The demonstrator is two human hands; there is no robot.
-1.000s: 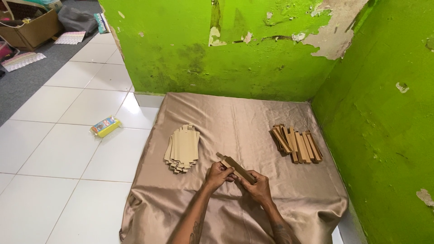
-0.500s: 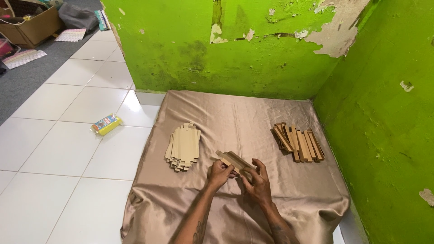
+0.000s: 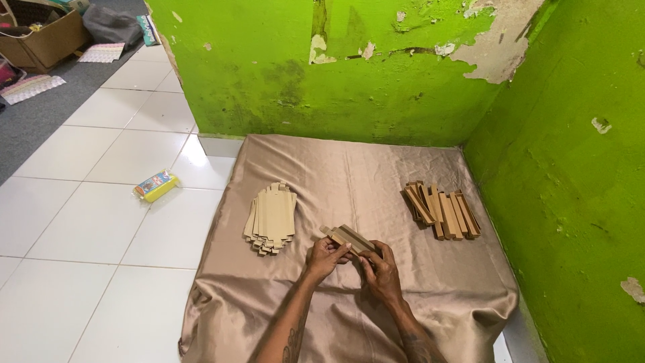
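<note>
left hand [image 3: 325,256], right hand [image 3: 377,267], both gripping narrow cardboard box [image 3: 346,238]

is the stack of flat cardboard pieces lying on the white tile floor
No, the stack of flat cardboard pieces lies on the tan satin cloth, left of both hands.

Yellow packet [image 3: 156,186] on white tiles, cardboard box [image 3: 41,39], peeling green wall [image 3: 349,67]

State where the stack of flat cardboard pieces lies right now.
In the head view, the flat cardboard stack lies left of centre on the tan cloth, just left of the left hand.
</note>
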